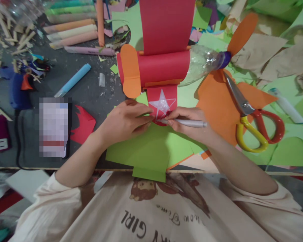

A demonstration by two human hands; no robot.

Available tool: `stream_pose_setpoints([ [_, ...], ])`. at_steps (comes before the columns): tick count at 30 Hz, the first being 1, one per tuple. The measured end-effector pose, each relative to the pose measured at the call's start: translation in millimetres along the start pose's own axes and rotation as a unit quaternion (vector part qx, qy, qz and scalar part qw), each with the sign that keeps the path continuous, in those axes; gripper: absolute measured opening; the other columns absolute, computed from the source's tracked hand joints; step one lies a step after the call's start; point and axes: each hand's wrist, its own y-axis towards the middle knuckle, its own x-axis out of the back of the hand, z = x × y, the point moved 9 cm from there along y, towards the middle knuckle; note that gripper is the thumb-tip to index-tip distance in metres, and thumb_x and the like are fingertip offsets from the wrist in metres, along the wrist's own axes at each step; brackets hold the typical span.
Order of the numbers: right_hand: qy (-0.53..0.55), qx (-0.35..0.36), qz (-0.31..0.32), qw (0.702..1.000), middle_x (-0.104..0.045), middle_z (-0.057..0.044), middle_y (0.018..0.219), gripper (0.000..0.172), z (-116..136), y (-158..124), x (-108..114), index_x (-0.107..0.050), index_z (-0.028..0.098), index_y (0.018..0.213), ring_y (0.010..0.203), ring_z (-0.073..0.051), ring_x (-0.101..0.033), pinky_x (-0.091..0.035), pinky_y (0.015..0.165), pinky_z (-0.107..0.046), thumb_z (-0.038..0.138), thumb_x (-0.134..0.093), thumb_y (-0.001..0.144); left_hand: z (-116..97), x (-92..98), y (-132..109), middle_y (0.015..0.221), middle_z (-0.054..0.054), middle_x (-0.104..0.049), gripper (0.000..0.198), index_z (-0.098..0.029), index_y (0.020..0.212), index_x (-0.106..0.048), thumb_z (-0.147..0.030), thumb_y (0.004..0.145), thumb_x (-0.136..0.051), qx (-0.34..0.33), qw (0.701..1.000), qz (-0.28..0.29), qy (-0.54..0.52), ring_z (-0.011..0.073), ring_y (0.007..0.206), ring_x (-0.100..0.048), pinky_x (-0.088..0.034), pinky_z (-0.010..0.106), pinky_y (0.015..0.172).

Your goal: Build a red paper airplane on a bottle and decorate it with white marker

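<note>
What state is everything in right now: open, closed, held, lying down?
scissors: shut, lying on orange paper.
plastic bottle: on its side, capped.
silver pen: gripped by right hand, tip on red star paper.
left hand: pressing the red star paper flat.

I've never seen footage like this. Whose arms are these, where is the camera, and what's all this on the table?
There is no machine here: these are a person's own two arms, filmed by a camera worn on the head, looking down. The left hand presses on a red paper bearing a white star. The right hand grips a silver pen, its tip at the star. Just beyond lies a clear plastic bottle, partly wrapped in red card. Green paper lies underneath; scissors rest to the right, and coloured paper rolls lie far left on the grey table.
</note>
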Motion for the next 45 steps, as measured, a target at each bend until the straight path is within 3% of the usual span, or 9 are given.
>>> stream_pose_setpoints([
  [6, -0.02, 0.011, -0.004, 1.0, -0.061, 0.002, 0.057, 0.013, 0.0, -0.9, 0.6, -0.066, 0.019, 0.07, 0.05, -0.01, -0.048, -0.035, 0.046, -0.022, 0.027, -0.062, 0.081, -0.2, 2.8, -0.2, 0.097, 0.003, -0.075, 0.02, -0.017, 0.097, -0.066, -0.017, 0.099, -0.046, 0.0, 1.0, -0.013, 0.001, 0.0161, 0.083, -0.071, -0.053, 0.031, 0.08],
  [13, -0.016, -0.003, 0.035, 0.999, -0.062, 0.001, 0.058, 0.013, 1.2, -0.8, -5.2, -0.064, 0.021, 0.067, 0.051, -0.012, -0.05, -0.039, 0.049, -0.025, 0.024, -0.061, 0.08, 0.2, 0.7, -0.7, 0.097, 0.006, -0.075, 0.019, -0.015, 0.096, -0.065, -0.017, 0.098, -0.046, -0.001, 1.0, -0.007, -0.003, 0.0189, 0.085, -0.072, -0.053, 0.033, 0.08],
  [20, 0.032, -0.029, -0.074, 0.996, -0.057, 0.003, 0.06, 0.02, -8.6, -2.7, 12.1, -0.063, 0.021, 0.077, 0.05, -0.01, -0.049, -0.04, 0.047, -0.024, 0.039, -0.067, 0.084, -0.8, 2.2, 0.7, 0.097, 0.004, -0.075, 0.018, -0.017, 0.097, -0.064, -0.016, 0.098, -0.046, 0.001, 1.0, -0.005, 0.001, 0.0174, 0.085, -0.072, -0.052, 0.031, 0.08],
  [27, 0.016, -0.025, -0.083, 0.996, -0.056, 0.004, 0.059, 0.022, -6.6, -2.7, 12.6, -0.061, 0.021, 0.077, 0.05, -0.01, -0.049, -0.04, 0.047, -0.023, 0.04, -0.068, 0.084, 0.2, 1.1, 0.0, 0.098, 0.005, -0.075, 0.018, -0.017, 0.097, -0.064, -0.015, 0.097, -0.047, 0.002, 1.0, 0.002, -0.008, 0.0173, 0.086, -0.071, -0.051, 0.031, 0.082],
  [34, 0.016, -0.018, -0.018, 1.0, -0.056, 0.003, 0.055, 0.021, -3.7, -0.9, 4.4, -0.062, 0.02, 0.068, 0.048, -0.009, -0.044, -0.033, 0.044, -0.022, 0.036, -0.068, 0.08, 3.2, -4.2, -1.8, 0.102, 0.003, -0.075, 0.021, -0.019, 0.101, -0.065, -0.02, 0.1, -0.044, 0.017, 0.999, 0.024, -0.019, 0.0166, 0.09, -0.071, -0.051, 0.032, 0.083],
  [40, 0.011, -0.017, -0.064, 0.998, -0.058, 0.002, 0.06, 0.019, -3.6, -2.5, 11.7, -0.063, 0.021, 0.073, 0.05, -0.01, -0.049, -0.038, 0.047, -0.023, 0.037, -0.066, 0.083, 1.2, -0.2, -0.5, 0.1, 0.003, -0.075, 0.019, -0.019, 0.099, -0.065, -0.018, 0.099, -0.046, 0.004, 1.0, 0.008, -0.004, 0.0158, 0.088, -0.071, -0.055, 0.032, 0.081],
  [45, 0.001, -0.019, 0.009, 1.0, -0.057, 0.002, 0.056, 0.016, -1.0, -0.2, 0.7, -0.063, 0.022, 0.067, 0.049, -0.011, -0.045, -0.035, 0.046, -0.025, 0.031, -0.066, 0.079, -0.2, 2.0, -0.9, 0.1, 0.004, -0.075, 0.017, -0.017, 0.099, -0.066, -0.018, 0.098, -0.049, -0.007, 1.0, -0.006, -0.011, 0.0164, 0.086, -0.071, -0.055, 0.033, 0.079],
])
